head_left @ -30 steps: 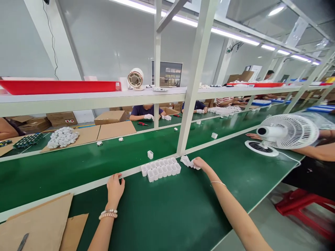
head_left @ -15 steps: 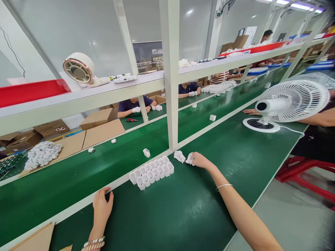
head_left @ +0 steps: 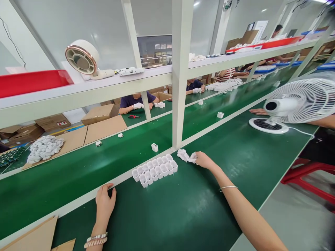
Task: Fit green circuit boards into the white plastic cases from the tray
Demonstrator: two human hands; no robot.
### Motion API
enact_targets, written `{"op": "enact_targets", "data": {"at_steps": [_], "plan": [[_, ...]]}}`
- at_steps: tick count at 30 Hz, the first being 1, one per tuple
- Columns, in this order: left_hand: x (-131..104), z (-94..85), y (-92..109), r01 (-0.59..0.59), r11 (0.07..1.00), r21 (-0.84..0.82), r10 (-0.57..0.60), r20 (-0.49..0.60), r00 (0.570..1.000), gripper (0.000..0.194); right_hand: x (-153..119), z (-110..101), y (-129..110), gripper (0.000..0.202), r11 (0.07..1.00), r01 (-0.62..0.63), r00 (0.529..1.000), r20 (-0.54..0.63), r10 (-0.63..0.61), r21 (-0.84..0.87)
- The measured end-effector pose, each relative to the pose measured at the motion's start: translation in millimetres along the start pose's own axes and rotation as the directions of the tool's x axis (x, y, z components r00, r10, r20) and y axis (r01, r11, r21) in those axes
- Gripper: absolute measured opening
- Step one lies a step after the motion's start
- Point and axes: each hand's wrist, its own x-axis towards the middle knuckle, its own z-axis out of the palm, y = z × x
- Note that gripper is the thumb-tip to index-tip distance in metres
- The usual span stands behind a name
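My left hand (head_left: 105,201) rests at the near edge of the conveyor rail, thumb apart from the fingers, with nothing in it. Further right, my right hand (head_left: 203,160) pinches a white crumpled glove (head_left: 193,158) on the green tabletop. Another white glove (head_left: 183,155) lies beside it, close to the foot of the post. Between my two hands, several white open-topped cases (head_left: 155,170) stand packed together in two rows along the rail.
A white post (head_left: 179,76) rises from the rail (head_left: 125,177). On the right stands a white fan (head_left: 288,104). The green conveyor (head_left: 78,164) carries a white case (head_left: 154,147) and small parts. Cardboard (head_left: 34,235) lies at bottom left. Co-workers sit across the conveyor.
The camera view has shifted, so most things appear further right. My right hand still grips the glove, and my left hand stays by the rail. The conveyor parts have shifted slightly in the view.
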Motion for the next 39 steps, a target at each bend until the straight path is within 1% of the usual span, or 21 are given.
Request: {"op": "enact_targets", "data": {"at_steps": [4,9,17,26,39], "plan": [[-0.3,-2.4,4.7,0.01,1.0,-0.001,-0.01,0.005,1.0,0.034,1.0,0.0,0.3,0.024,0.999,-0.029,0.998,0.059,0.031,-0.027],[-0.9,-3.4,7.4,0.037,0.999,0.003,-0.037,0.016,0.999,0.034,1.6,0.3,-3.5,0.024,0.997,-0.068,0.997,0.044,0.07,-0.048],[-1.0,-3.5,6.9,0.027,1.0,-0.003,-0.027,0.038,0.999,0.036,2.5,2.1,-5.1,0.024,0.993,-0.112,0.993,0.039,0.114,-0.042],[-1.5,-2.8,6.4,0.027,1.0,-0.007,-0.027,0.029,0.999,0.035,-2.9,-2.1,-2.3,0.024,0.998,-0.065,0.995,0.083,0.063,0.022],[-1.2,-3.6,5.9,0.005,1.0,-0.008,-0.005,0.034,0.999,0.036,-0.2,2.0,-5.0,0.025,0.993,-0.112,0.993,0.045,0.113,-0.023]]}}
